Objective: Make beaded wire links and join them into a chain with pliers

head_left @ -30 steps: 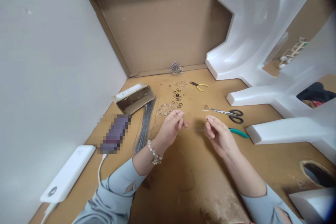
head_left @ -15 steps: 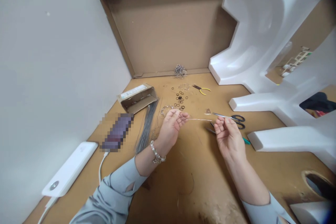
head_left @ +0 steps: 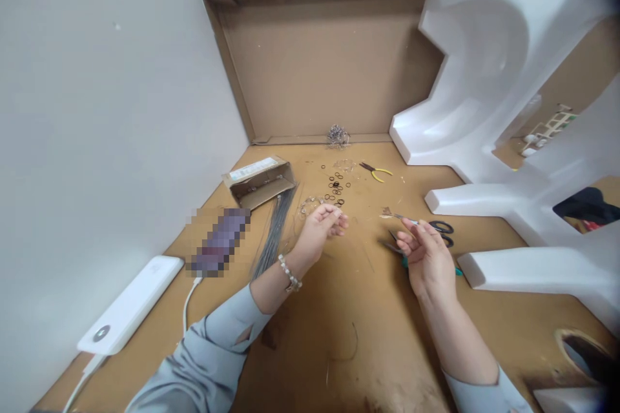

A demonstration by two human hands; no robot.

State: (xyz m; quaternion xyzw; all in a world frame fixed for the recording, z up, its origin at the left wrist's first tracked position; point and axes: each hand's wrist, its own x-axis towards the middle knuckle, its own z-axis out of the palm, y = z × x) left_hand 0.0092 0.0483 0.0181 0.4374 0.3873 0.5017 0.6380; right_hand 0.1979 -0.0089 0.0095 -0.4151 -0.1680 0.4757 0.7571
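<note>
My left hand (head_left: 323, 229) is closed in a pinch above the table, with a tiny bright bit of thin wire (head_left: 340, 214) at its fingertips. Across from it, my right hand (head_left: 427, 255) has thumb and forefinger together; what they pinch, if anything, is too fine to see. No strand shows across the gap between the hands. Behind my right hand lie black-handled scissors (head_left: 440, 227) and a green-handled tool (head_left: 405, 261), both partly hidden. Just beyond my left hand lie a loop of clear beads or wire (head_left: 310, 205) and several small dark rings (head_left: 336, 186).
Yellow-handled pliers (head_left: 376, 172) and a tangled metal clump (head_left: 338, 135) lie farther back. On the left are an open cardboard box (head_left: 259, 184), a bundle of grey wires (head_left: 277, 232), a blurred-out phone (head_left: 220, 242) and a white power bank (head_left: 133, 303). White moulded foam (head_left: 513, 271) borders the right.
The fine wire stretched between my hands before no longer shows there. My right hand has shifted slightly right and down. The view has tilted a little upward.
</note>
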